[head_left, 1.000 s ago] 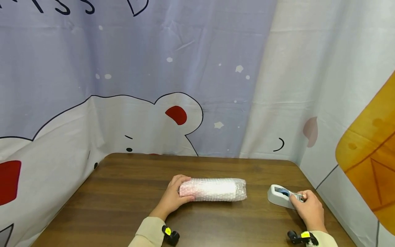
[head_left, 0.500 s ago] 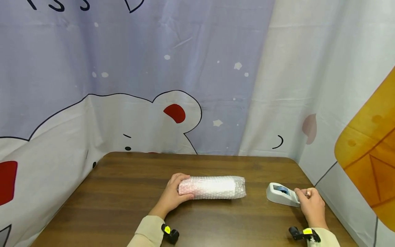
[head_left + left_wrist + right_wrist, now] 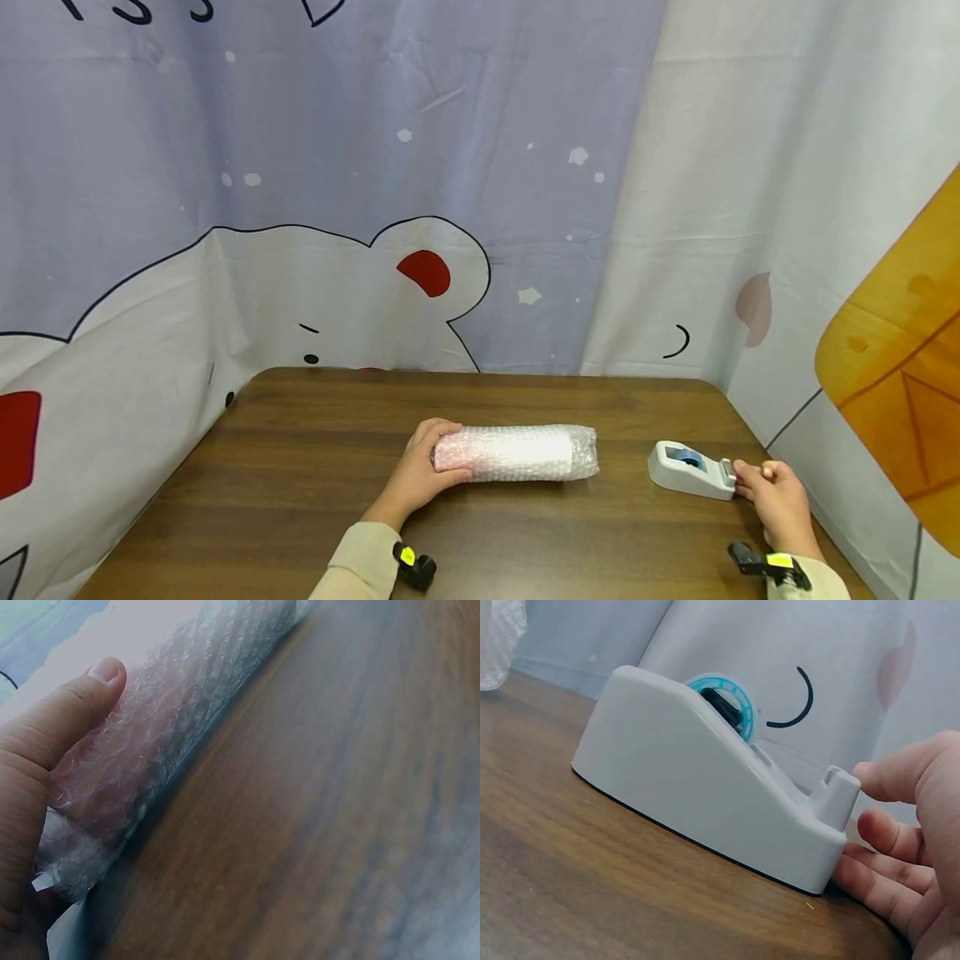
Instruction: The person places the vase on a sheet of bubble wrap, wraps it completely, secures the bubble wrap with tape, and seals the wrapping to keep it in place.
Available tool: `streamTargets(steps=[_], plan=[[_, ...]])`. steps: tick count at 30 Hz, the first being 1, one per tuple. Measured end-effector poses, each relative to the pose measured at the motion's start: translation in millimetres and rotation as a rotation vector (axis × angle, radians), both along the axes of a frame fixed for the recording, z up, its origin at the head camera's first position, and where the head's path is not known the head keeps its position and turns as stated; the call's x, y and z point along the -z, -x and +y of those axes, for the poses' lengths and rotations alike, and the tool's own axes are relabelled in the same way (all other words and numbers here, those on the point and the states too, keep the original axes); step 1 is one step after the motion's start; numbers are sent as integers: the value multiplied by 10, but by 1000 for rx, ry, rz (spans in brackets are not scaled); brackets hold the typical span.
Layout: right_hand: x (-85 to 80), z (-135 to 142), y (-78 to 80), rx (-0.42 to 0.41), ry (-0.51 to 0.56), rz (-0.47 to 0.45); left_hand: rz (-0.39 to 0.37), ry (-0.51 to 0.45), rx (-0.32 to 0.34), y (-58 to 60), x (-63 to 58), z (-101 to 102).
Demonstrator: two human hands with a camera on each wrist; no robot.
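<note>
A pale, pinkish roll-shaped package in clear bubble wrap [image 3: 517, 454] lies across the middle of the table. My left hand [image 3: 420, 471] grips its left end, thumb in front and fingers over the top. To the right stands a white tape dispenser [image 3: 705, 780] with a blue-cored tape roll [image 3: 731, 705]. A clear strand of tape runs from the roll to the cutter. My right hand [image 3: 776, 500] holds the dispenser's cutter end: the thumb tip touches the cutter block, the index finger is curled below, and the lower fingertips pass partly behind the base, hidden there.
The brown wooden table [image 3: 315, 483] has rounded far corners. A printed curtain [image 3: 352, 300] hangs close behind it and along its right side. A camera is strapped to each wrist over a beige sleeve.
My right hand has shifted right, from over the dispenser's upper front to its cutter end, uncovering the tape roll and cutter. The left hand and the package have stayed put.
</note>
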State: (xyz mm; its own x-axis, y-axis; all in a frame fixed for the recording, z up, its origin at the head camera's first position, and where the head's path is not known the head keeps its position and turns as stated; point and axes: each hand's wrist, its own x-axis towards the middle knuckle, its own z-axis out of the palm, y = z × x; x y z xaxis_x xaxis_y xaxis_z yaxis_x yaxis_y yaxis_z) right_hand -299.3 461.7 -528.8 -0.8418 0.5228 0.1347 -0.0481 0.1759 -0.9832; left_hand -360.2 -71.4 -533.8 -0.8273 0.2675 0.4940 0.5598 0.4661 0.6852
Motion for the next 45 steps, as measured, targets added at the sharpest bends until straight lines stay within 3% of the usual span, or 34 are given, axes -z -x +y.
streamTargets(steps=[5, 19, 30, 36, 45], plan=[[-16, 15, -8, -5, -24, -10, -10, -7, 0, 18, -2, 18], [-72, -6, 12, 51, -188, -170, -44, 1, -8, 10, -19, 1], [-162, 18, -68, -26, -117, -303, -11, 1, -5, 25, 5, -9], [-176, 50, -93, -119, 24, -250, 5, -6, 7, 24, -7, -2], [-177, 56, -71, -112, 35, -260, -10, -7, 0, 6, -17, -6]])
